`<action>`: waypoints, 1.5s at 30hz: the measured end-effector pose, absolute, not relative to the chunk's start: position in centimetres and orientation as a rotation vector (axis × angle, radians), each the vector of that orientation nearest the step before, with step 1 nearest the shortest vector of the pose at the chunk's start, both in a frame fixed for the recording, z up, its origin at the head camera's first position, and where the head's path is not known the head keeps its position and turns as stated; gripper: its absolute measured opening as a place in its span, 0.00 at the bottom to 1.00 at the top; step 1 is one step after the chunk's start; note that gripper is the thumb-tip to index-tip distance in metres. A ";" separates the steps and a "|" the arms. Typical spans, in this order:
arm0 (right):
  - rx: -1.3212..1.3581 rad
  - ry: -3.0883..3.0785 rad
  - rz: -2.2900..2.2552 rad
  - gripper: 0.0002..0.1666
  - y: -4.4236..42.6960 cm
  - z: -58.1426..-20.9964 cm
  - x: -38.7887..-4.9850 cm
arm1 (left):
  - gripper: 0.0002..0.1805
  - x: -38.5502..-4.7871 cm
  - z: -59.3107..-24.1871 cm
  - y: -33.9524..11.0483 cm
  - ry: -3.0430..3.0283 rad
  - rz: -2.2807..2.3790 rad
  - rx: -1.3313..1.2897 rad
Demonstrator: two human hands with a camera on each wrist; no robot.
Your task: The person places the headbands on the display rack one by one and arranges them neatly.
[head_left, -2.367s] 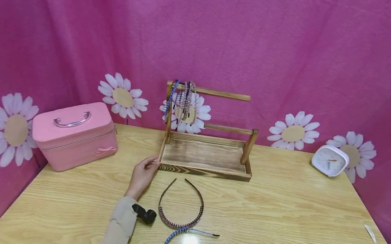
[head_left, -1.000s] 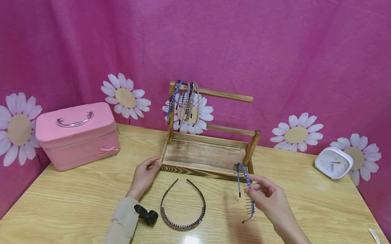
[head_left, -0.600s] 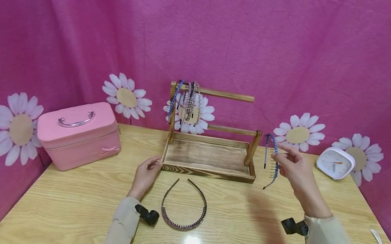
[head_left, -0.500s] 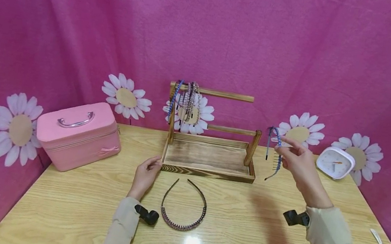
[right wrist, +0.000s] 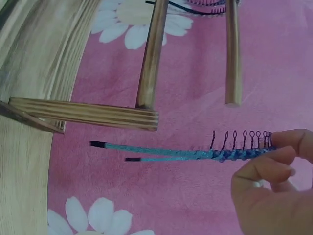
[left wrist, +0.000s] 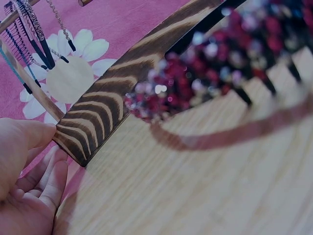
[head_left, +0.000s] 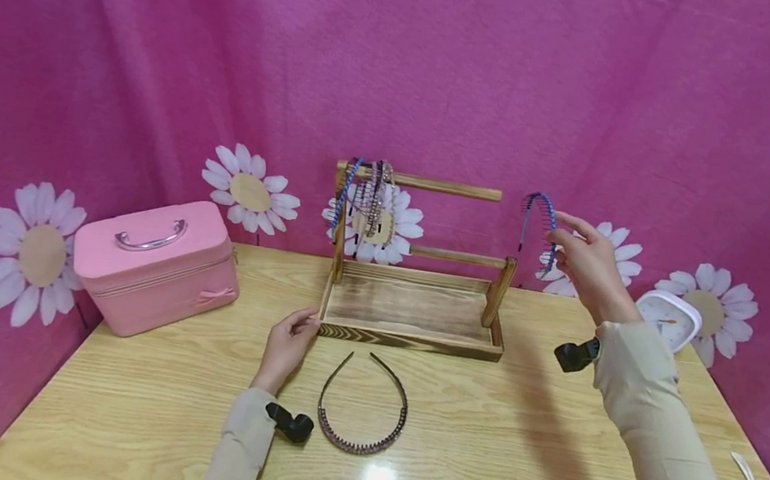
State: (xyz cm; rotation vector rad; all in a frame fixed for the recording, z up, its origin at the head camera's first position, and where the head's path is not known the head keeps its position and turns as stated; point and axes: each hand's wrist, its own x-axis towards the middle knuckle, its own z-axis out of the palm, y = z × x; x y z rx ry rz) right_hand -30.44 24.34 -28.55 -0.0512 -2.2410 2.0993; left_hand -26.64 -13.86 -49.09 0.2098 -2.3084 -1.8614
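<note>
My right hand [head_left: 587, 262] pinches a blue beaded headband [head_left: 547, 206] with comb teeth, its two ends hanging down. It is in the air to the right of the upper bar of a wooden headband rack [head_left: 407, 341]. In the right wrist view, the headband [right wrist: 215, 154] is apart from the bar's free end [right wrist: 234, 95]. My left hand [head_left: 287, 346] holds the rack's front left corner, thumb and fingers at the edge in the left wrist view. A dark red beaded headband [head_left: 358, 445] lies on the table before the rack. Several headbands [head_left: 376, 197] hang at the upper bar's left end.
A pink case [head_left: 153, 263] with a silver handle stands at the left. A white clock [head_left: 679, 321], partly behind the right sleeve, is at the back right. A white hair clip-like piece [head_left: 743, 470] lies near the table's right edge. The rack's lower bar [head_left: 457, 257] meets a right post.
My right hand picked up the blue headband from the table's front, carried it right of the rack and raised it to upper-bar height. My left hand stays at the rack's corner.
</note>
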 end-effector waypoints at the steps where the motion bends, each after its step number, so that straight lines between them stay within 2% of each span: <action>1: -0.049 -2.253 2.090 0.32 24.2 -28.5 -30.7 | 0.17 -26.7 -49.1 -13.9 -2.314 -1.859 0.213; 12: -0.001 -2.412 1.892 0.29 22.8 -27.8 -33.4 | 0.16 -26.2 -49.4 -14.0 -2.211 -1.863 0.080; 18: 0.009 -2.410 1.848 0.29 21.4 -27.6 -34.1 | 0.17 -26.5 -49.2 -13.9 -2.279 -1.863 0.173; 45: 0.016 -2.208 2.355 0.30 10.8 -28.4 -35.5 | 0.17 -26.4 -49.0 -13.8 -2.298 -1.868 0.198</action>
